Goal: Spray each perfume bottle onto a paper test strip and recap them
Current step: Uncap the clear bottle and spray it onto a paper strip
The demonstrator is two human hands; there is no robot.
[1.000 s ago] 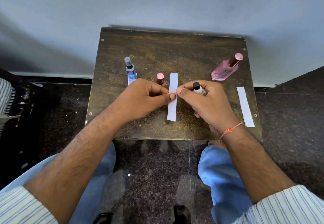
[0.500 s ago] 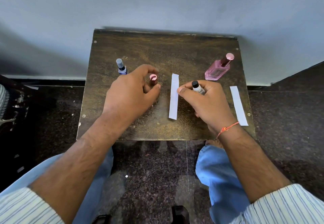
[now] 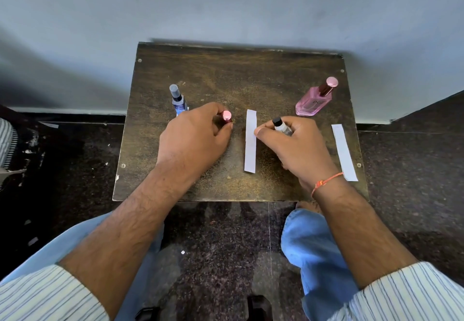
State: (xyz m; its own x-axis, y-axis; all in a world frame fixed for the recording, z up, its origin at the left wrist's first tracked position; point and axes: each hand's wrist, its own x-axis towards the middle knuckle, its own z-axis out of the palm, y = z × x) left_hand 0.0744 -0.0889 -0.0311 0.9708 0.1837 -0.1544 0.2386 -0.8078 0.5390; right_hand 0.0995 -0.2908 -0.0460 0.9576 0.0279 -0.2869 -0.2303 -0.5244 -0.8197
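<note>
- The left hand [image 3: 194, 139] has its fingers curled round the small pink cap [image 3: 226, 115], thumb tip just under it; the cap stands on the table [image 3: 226, 74], and I cannot tell whether it is already lifted clear.
- The right hand [image 3: 293, 144] grips the small bottle [image 3: 281, 127], fingers wrapped round its body so only the black spray head and clear neck show, tilted up and to the left.
- The relation that matters: the open spray head lies to the right of the cap, with the middle paper strip [image 3: 250, 142] between the two hands. The strip's long axis runs away from the person; the right thumb tip touches its right edge.
- The left hand is the one nearer the cap, so in my judgement it carries the cap across the strip and down along the bottle's tilted axis.
- Half a second ago the left fingers were spread over the cap; now they close on it. A second ago that hand was pinching the strip together with the right one.
- The right hand and bottle have hardly moved.
- A blue bottle [image 3: 178, 100] stands capped behind the left hand, a pink bottle [image 3: 315, 100] capped at far right, and a second strip [image 3: 344, 152] lies near the right edge.
</note>
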